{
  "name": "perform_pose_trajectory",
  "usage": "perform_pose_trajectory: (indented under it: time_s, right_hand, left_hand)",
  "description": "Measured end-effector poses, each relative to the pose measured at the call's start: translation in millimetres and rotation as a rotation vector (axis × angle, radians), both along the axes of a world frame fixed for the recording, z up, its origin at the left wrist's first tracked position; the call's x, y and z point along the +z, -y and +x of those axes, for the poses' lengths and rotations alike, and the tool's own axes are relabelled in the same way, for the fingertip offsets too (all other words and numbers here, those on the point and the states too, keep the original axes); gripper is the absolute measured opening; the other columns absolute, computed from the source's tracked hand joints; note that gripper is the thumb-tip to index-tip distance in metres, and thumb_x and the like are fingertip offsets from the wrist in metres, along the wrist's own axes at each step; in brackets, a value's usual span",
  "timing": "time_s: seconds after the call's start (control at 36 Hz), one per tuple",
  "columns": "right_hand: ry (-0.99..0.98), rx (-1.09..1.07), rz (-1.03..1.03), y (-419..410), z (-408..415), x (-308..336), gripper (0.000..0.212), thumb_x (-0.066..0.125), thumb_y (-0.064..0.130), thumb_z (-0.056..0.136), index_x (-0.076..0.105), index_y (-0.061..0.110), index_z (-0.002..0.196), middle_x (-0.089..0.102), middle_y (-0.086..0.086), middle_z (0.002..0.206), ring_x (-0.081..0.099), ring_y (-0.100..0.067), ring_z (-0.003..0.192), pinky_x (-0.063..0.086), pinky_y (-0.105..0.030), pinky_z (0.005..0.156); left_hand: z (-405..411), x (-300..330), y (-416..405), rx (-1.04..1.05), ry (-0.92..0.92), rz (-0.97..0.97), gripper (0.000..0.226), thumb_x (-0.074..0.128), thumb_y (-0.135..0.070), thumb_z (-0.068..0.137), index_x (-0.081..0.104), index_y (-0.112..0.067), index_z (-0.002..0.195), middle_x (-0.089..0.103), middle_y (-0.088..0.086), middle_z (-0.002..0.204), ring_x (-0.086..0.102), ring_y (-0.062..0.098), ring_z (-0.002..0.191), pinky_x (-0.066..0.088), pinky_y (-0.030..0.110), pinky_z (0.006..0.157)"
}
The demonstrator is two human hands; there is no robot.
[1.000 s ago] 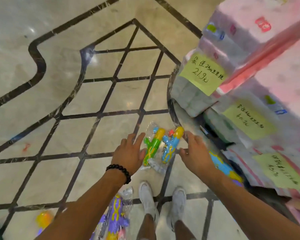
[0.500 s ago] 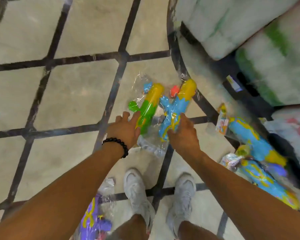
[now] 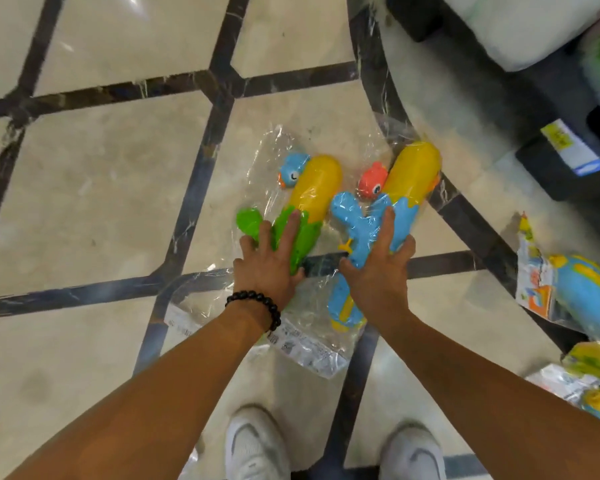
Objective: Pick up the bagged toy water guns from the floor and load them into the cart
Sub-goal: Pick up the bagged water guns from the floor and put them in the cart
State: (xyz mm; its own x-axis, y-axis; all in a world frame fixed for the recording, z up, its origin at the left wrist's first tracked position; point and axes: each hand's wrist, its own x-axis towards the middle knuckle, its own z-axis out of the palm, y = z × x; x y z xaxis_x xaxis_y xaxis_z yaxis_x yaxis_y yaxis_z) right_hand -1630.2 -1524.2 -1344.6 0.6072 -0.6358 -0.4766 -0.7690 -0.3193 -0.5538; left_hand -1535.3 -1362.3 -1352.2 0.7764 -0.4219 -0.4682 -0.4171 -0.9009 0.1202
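In the head view we look straight down at a marble floor (image 3: 94, 199) crossed by dark inlaid lines. Two bagged toy water guns lie side by side on it, just ahead of our white shoes (image 3: 255, 445).

Our left hand (image 3: 269, 268), with a black bead bracelet (image 3: 255, 306) at the wrist, lies on the green and yellow water gun (image 3: 312, 199). Its fingers reach forward over the green body and the thumb curls round the lower edge, so this grip is closing on the toy through its clear bag.

Our right hand (image 3: 378, 275) lies on the blue and yellow water gun (image 3: 406, 188). The fingers spread over the blue body, the thumb sits by the small yellow trigger, and an outer finger wraps the far side; this grip also clasps its toy. Both guns rest on the floor, touching or nearly touching each other, with the loose ends of their clear bags (image 3: 309, 344) trailing back toward our feet.

At the right edge of the floor lie more bagged water guns (image 3: 582, 296) in blue and yellow, well apart from the pair under our hands. Beyond them, at the top right, we see a dark base (image 3: 548, 98) carrying pale wrapped bundles (image 3: 520, 26), blurred.

The cart does not show in this view.
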Motion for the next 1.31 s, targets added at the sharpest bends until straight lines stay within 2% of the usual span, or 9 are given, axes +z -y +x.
perform_pose_trajectory:
  time_s: [0.19,0.39,0.47,0.67,0.83,0.94,1.03,1.11,1.31]
  right_hand:
    - [0.041,0.013,0.047,14,-10,44,0.114,0.081,0.024,0.085,-0.001,0.048,0.16,0.007,-0.007,0.16,0.043,-0.042,0.135,0.046,-0.048,0.109]
    - [0.075,0.107,0.004,8,-40,161,0.118,0.08,0.021,0.084,-0.006,0.051,0.158,0.012,0.003,0.156,0.053,-0.029,0.126,0.053,-0.038,0.096]
    - [0.069,0.113,0.009,8,-49,225,0.119,0.08,0.025,0.084,-0.009,0.059,0.155,0.007,0.012,0.158,0.056,-0.031,0.123,0.051,-0.032,0.082]
    - [0.122,0.134,-0.024,19,-40,399,0.121,0.082,0.031,0.08,-0.009,0.062,0.154,0.01,0.006,0.162,0.052,-0.033,0.129,0.058,-0.042,0.084]
    - [0.228,0.224,-0.134,49,-10,556,0.115,0.075,0.049,0.077,-0.008,0.057,0.157,0.009,0.008,0.162,0.051,-0.041,0.132,0.052,-0.046,0.081]
    - [0.265,0.218,-0.218,61,8,667,0.115,0.074,0.053,0.076,-0.009,0.06,0.155,0.012,0.008,0.16,0.063,-0.042,0.113,0.054,-0.047,0.072]
    - [0.355,0.209,-0.271,65,15,748,0.116,0.074,0.053,0.075,-0.01,0.061,0.154,0.011,0.012,0.162,0.053,-0.038,0.131,0.055,-0.051,0.083]
    - [0.472,0.169,-0.322,65,14,825,0.115,0.076,0.05,0.078,-0.01,0.06,0.154,0.01,0.004,0.166,0.037,-0.032,0.145,0.049,-0.048,0.096]
    - [0.582,-0.004,-0.474,72,-27,972,0.115,0.077,0.045,0.08,-0.01,0.061,0.154,0.012,0.013,0.163,0.058,-0.016,0.101,0.048,-0.038,0.074]
  left_hand:
    - [14,52,0,0.076,-0.082,-0.007,0.107,0.068,-0.049,0.084,-0.012,-0.049,0.155,0.029,0.004,0.146,0.039,0.04,0.119,0.054,0.057,0.082]
    - [-10,174,-16,0.076,-0.043,-0.1,0.102,0.066,-0.047,0.088,-0.007,-0.042,0.159,0.036,0.013,0.145,0.045,0.038,0.105,0.05,0.05,0.08]
    - [-16,239,-23,0.073,-0.042,-0.135,0.099,0.065,-0.046,0.087,-0.001,-0.039,0.161,0.036,0.015,0.147,0.045,0.04,0.105,0.05,0.051,0.077]
    - [-7,416,-29,0.069,0.01,-0.216,0.103,0.068,-0.046,0.083,0.003,-0.043,0.162,0.036,0.01,0.146,0.047,0.036,0.095,0.05,0.049,0.081]
    - [29,582,-17,0.076,0.105,-0.317,0.104,0.069,-0.046,0.082,-0.002,-0.053,0.158,0.035,0.006,0.149,0.046,0.039,0.113,0.053,0.053,0.08]
    - [54,700,-4,0.061,0.202,-0.388,0.099,0.063,-0.053,0.082,-0.003,-0.056,0.157,0.035,0.008,0.152,0.046,0.042,0.123,0.051,0.058,0.086]
    - [69,782,7,0.025,0.295,-0.455,0.094,0.054,-0.06,0.081,-0.002,-0.055,0.157,0.038,0.01,0.15,0.049,0.041,0.114,0.053,0.055,0.083]
    - [78,857,16,-0.028,0.36,-0.526,0.102,0.066,-0.054,0.08,-0.002,-0.057,0.156,0.04,0.008,0.149,0.049,0.04,0.118,0.055,0.055,0.082]
    - [67,1005,47,-0.226,0.456,-0.688,0.097,0.059,-0.061,0.081,-0.003,-0.057,0.156,0.042,0.005,0.143,0.052,0.037,0.115,0.056,0.05,0.072]
